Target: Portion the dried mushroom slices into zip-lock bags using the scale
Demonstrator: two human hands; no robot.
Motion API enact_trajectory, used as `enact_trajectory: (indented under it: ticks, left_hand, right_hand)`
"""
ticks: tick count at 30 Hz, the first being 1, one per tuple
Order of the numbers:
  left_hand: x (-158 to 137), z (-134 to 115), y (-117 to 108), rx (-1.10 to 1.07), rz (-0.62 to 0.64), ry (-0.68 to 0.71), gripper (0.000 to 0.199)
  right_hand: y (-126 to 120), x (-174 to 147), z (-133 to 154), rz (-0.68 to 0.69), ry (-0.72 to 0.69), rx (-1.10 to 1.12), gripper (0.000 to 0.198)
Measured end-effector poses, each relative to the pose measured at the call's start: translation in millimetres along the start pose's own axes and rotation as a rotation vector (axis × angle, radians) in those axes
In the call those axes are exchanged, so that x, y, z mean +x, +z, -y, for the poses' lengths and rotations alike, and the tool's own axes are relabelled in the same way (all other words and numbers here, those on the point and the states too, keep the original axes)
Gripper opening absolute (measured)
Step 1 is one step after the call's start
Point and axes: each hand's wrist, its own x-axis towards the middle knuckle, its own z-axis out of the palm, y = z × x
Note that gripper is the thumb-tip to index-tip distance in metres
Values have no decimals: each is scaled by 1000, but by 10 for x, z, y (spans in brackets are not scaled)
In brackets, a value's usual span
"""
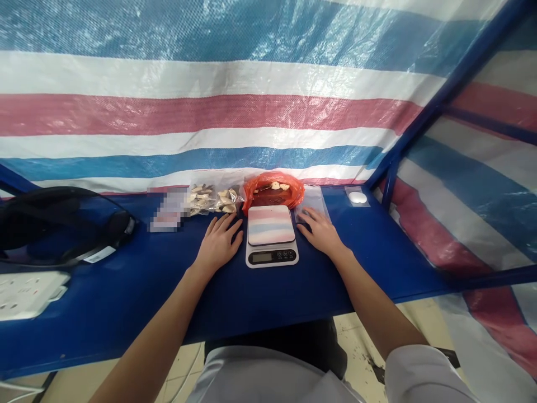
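Observation:
My left hand (218, 242) lies flat on the blue table, fingers spread, just left of a white digital kitchen scale (272, 258). On the scale's other side my right hand (321, 230) rests with fingers apart, its fingertips over the lower part of a clear plastic bag (315, 197). Nothing sits on the scale's shiny platform. Behind it an orange-red plastic bag (274, 193) stands with its mouth spread, a few pale dried slices inside. Clear bags of pale dried slices (210, 198) lie beyond my left fingertips. Neither hand holds anything.
A blurred-out packet (168, 211) lies left of the bagged slices. Further left are a black headset-like device (92, 235) with straps and a white power strip (31, 294). A white round object (357, 197) sits at the back right. Striped sheeting (218, 115) hangs behind the blue table (268, 305).

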Motion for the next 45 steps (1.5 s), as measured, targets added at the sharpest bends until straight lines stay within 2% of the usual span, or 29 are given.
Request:
enact_trajectory:
  ticks: [4,10,27,33,38,42,45]
  left_hand:
    - [-25,2,4,35,49,-22,49]
    - [-39,15,32,60,94,-48,51]
    - [-43,1,34,48,64,-52,49]
    - [-46,-3,44,39,30,-69,46]
    - [-46,-7,52,25,23,-84,45]
    - [-35,-14,37,24,50,-80,49]
    - [-28,-15,31,26,65,-85,50]
  right_hand:
    - [51,20,-23,78,-9,12,43]
    - [71,28,-31,71,-15,15,44]
    - [6,-19,-1,57,-17,-10,40]
    - [-156,229,-52,-43,137,61,37]
    - [-16,453,-197,7,149,37,39]
    - [129,441,-276,-23,87,19,39]
    - [145,410,-274,-54,91,12,37]
